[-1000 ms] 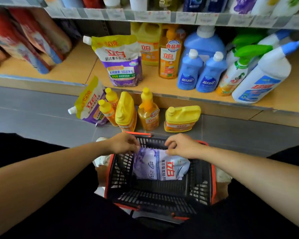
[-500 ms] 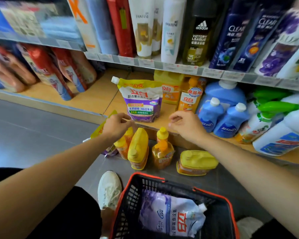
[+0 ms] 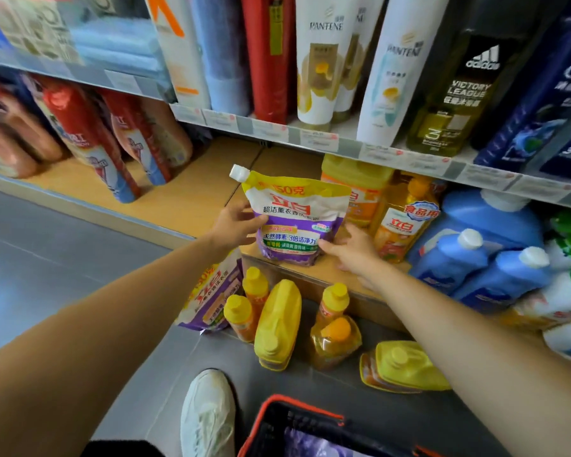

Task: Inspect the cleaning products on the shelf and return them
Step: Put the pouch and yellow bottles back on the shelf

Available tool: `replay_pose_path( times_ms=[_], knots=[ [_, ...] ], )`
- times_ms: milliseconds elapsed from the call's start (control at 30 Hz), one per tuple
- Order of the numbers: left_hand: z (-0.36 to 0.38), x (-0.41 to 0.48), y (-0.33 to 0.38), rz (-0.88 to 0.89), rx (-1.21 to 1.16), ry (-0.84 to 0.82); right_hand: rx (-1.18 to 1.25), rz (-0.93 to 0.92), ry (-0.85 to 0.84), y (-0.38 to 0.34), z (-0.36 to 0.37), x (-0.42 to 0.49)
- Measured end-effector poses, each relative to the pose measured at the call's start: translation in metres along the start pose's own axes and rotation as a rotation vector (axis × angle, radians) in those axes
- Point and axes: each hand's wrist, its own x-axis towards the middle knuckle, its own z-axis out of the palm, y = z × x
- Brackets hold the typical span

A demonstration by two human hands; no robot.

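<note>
On the lowest shelf (image 3: 192, 199), near its front edge, a purple-and-yellow detergent pouch (image 3: 297, 219) stands upright, its white spout cap at the top left corner. The left hand (image 3: 234, 225) holds the pouch's left edge with the thumb laid over the front; the rest of that grip is hidden behind the pouch. The right hand (image 3: 356, 255) sits at the pouch's lower right corner, its fingers (image 3: 355, 237) spread and fairly straight. The thumb tip touches the pouch and the hand grips nothing. Just right of the pouch stands an orange dish-soap bottle (image 3: 406, 225), then blue bottles (image 3: 475, 258). On the floor (image 3: 63, 258) below, a second pouch (image 3: 211, 298) leans against the shelf base beside several yellow bottles (image 3: 277, 324), and a yellow jug (image 3: 406, 367) lies on its side. A red-rimmed basket (image 3: 297, 407) and a white shoe (image 3: 208, 413) show at the bottom.
</note>
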Motion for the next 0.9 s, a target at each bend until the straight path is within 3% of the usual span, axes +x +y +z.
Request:
replay_pose_path(
  times_ms=[300, 467, 633, 767, 900],
  knots=[
    [-0.017, 0.057, -0.006, 0.129, -0.154, 0.129, 0.404, -0.077, 0.141, 0.005, 0.046, 0.035],
    [-0.040, 0.089, -0.003, 0.138, -0.191, 0.243, 0.452, -0.055, 0.031, -0.020, 0.075, 0.065],
    [-0.060, 0.098, -0.011, 0.097, -0.323, 0.175, 0.369, -0.106, -0.140, -0.024, 0.083, 0.081],
    [-0.065, 0.085, -0.018, 0.011, -0.184, 0.110, 0.233, -0.122, -0.222, -0.019, 0.074, 0.078],
    [-0.074, 0.055, -0.023, -0.066, 0.185, 0.013, 0.022, -0.190, -0.129, -0.007, 0.074, 0.048]
  ],
)
